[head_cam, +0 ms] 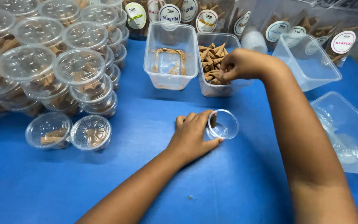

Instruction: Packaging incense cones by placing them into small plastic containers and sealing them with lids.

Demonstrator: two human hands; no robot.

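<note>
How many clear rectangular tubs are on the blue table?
4: near-empty tub, tub of cones under the right hand, empty tub, tub at right edge.
</note>
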